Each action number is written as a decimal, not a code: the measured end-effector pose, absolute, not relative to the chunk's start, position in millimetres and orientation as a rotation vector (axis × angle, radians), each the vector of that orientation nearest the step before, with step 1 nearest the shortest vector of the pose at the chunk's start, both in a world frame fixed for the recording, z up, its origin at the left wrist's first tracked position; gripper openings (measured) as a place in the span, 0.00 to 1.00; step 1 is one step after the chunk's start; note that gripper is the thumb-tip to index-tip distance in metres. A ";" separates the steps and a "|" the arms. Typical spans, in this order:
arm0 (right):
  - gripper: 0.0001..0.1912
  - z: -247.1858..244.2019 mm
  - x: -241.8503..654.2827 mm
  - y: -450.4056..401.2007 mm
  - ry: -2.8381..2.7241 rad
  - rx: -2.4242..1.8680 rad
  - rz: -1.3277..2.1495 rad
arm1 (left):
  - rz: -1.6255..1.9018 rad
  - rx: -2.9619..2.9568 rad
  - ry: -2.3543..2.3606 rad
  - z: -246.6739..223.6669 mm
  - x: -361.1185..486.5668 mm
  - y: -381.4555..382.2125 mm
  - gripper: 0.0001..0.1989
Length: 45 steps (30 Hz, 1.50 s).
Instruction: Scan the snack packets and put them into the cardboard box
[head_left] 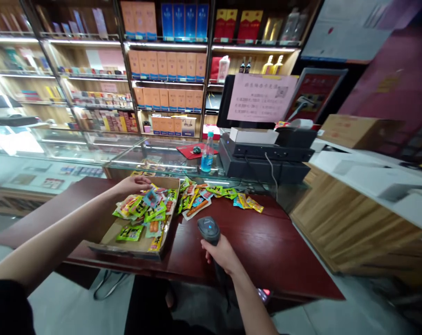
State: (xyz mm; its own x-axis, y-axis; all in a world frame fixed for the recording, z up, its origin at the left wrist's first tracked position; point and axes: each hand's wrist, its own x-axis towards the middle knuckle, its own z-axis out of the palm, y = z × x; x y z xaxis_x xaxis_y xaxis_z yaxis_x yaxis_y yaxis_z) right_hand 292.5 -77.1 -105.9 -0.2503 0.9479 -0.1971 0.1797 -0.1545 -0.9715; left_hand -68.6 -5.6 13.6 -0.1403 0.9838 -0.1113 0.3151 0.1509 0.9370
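My right hand (220, 253) is wrapped round the handle of a dark barcode scanner (208, 228), whose head points away from me over the tabletop. To the left, my left hand (136, 184) reaches over the far end of a shallow cardboard box (109, 237). Its fingers are bent and close together at the top of a heap of small snack packets (137, 207); whether a packet is between the fingertips is hidden. The packets are green, yellow and clear, some showing sausages inside. More snack packets (214, 190) lie loose on the table beyond the box.
A dark red table (260, 242) spans the front. Behind it, a glass counter holds a bottle of blue liquid (207, 153), a mouse (196, 150) and a monitor with a pink notice (261, 97). Shelves of boxes line the wall. A carton (353, 130) stands at right.
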 end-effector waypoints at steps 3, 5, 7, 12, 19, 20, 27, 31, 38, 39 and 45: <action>0.11 -104.4 287.6 -78.1 -1.460 -1.312 1.485 | 1.071 1.347 1.728 13.2 -77.1 -9.6 0.23; 0.12 -102.5 289.6 -79.1 -1.450 -1.328 1.480 | 1.046 1.399 1.717 9.1 -65.2 -5.3 0.22; 0.11 -100.8 295.1 -80.6 -1.429 -1.364 1.466 | 0.991 1.433 1.640 3.4 -42.3 2.3 0.22; 0.10 -102.7 319.8 -88.8 -1.381 -1.422 1.407 | 0.854 1.492 1.430 -21.5 35.5 29.4 0.20; 0.12 -110.0 367.4 -106.6 -1.219 -1.489 1.312 | 0.587 1.798 1.319 -80.8 137.6 81.7 0.13; 0.12 -110.1 374.3 -109.0 -1.195 -1.494 1.293 | 0.551 1.916 1.344 -85.7 149.8 89.6 0.12; 0.12 -109.8 413.7 -126.6 -1.048 -1.578 1.199 | 0.342 2.585 1.803 -90.9 205.1 145.7 0.24; 0.10 -111.8 429.1 -135.0 -0.999 -1.586 1.178 | 0.008 2.511 1.875 -99.8 207.4 172.5 0.35; 0.10 -116.4 436.3 -136.3 -0.989 -1.597 1.180 | -0.080 2.575 1.745 -102.5 200.1 157.7 0.36; 0.11 -117.0 434.1 -134.7 -0.992 -1.590 1.192 | -0.051 2.600 1.721 -102.7 200.3 145.7 0.35; 0.12 -123.7 407.4 -122.6 -1.103 -1.498 1.271 | 0.292 2.642 1.556 -115.1 202.5 57.7 0.35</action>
State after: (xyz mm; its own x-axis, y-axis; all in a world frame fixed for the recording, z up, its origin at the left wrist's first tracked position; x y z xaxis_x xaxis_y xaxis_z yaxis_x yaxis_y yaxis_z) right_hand 407.4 -122.6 -123.7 0.0908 0.9685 -0.2317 0.0928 -0.2399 -0.9663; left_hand 202.5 57.7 -115.1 0.4722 0.8716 0.1318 0.8600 -0.4883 0.1485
